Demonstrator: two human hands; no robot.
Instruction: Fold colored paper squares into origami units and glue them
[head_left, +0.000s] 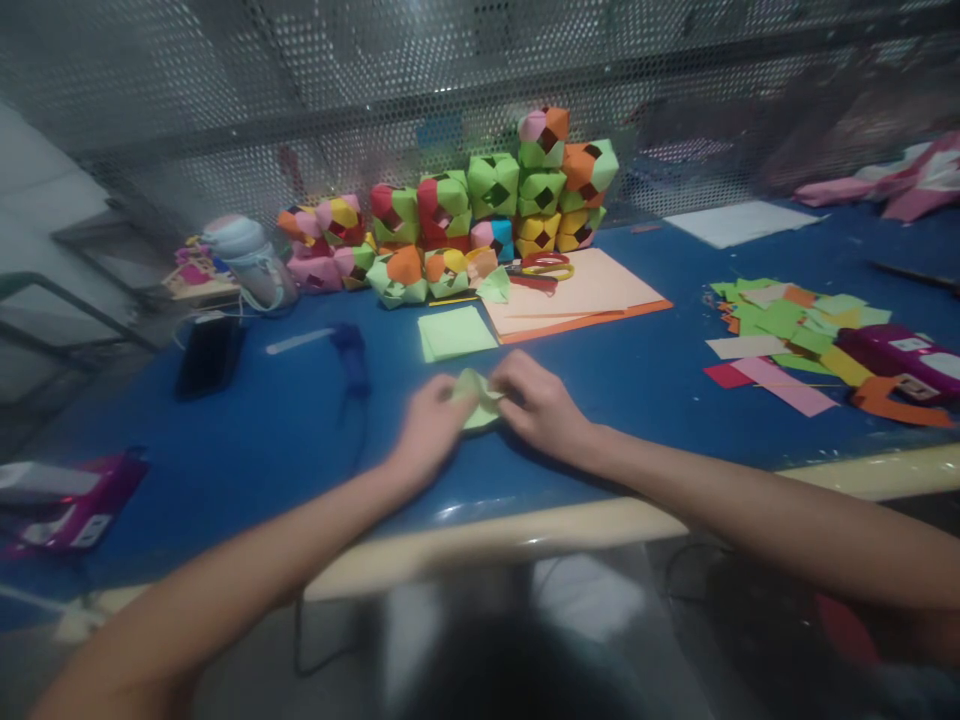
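Note:
A piece of light green paper [474, 392], partly folded and curled up in the middle, is held just over the blue table [315, 420]. My left hand [435, 420] pinches its left side with closed fingers. On the opposite side, my right hand [544, 405] grips the paper between thumb and curled fingers. Fingers cover both ends of the sheet, so its full fold is hidden. Beyond my hands lies a small stack of light green paper squares [456, 333].
Folded paper cubes [493, 185] stand piled along the perforated metal screen. Scissors [544, 268] rest on peach sheets [592, 290]. Paper scraps [795, 320] and a purple box [900, 360] are at right. A bottle [251, 260], phone [208, 355] and another purple box [94, 500] are at left.

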